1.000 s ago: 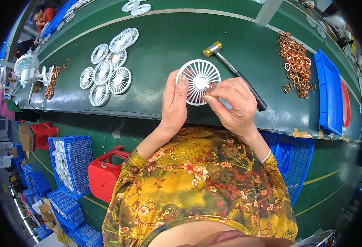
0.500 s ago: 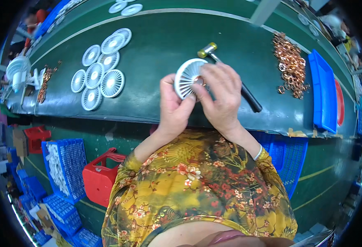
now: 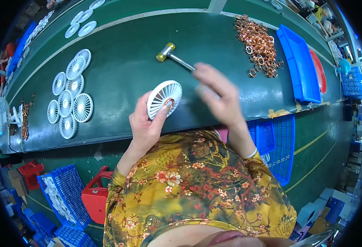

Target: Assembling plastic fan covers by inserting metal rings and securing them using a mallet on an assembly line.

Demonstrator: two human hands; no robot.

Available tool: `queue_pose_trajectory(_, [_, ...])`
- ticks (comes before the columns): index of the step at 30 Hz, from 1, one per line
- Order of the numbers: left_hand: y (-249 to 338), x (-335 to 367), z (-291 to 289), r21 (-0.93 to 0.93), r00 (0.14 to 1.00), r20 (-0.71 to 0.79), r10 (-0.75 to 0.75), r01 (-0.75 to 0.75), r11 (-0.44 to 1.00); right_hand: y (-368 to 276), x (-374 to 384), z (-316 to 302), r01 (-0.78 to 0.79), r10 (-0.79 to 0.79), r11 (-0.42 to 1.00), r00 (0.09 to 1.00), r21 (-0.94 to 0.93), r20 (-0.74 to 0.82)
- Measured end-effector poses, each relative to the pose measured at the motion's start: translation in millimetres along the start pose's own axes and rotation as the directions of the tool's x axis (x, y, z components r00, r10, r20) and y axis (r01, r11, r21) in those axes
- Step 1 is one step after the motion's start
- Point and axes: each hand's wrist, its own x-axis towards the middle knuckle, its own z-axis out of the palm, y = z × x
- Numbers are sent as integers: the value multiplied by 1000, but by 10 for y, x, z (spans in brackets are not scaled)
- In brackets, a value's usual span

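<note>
White round fan grille [image 3: 164,99] face-up, tilted, clamped in left hand [image 3: 146,123] fingers [image 3: 161,117].

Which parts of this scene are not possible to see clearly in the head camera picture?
- Right hand: motion-blurred, so whether it touches the hammer is unclear.
- Hammer handle: its far end is hidden behind that hand.
- White fan grille: its lower edge is covered by the left hand; the copper-coloured part at its centre is too small to identify.
- Copper rings: too small to count.
- Blue tray: contents not visible at this angle.
</note>
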Motion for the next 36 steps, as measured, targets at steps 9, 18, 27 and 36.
queue_pose_trajectory(9, [98,116,204,-564,919,184,-349,389,728,-171,-14,117,199,-176,975,964,-104,197])
queue_pose_trajectory(18, [188,44,125,-616,851,310,-424,519,593,-184,-87,261,119,-100,983,986,-142,133])
queue_pose_trajectory(27, [193,-4,52,-489,861,417,-292,483,726,-99,0,137,184,-233,966,924,181,303])
queue_pose_trajectory(36, [112,-8,158,-465,942,187,-278,334,820,-198,-14,62,435,-401,887,892,-156,208])
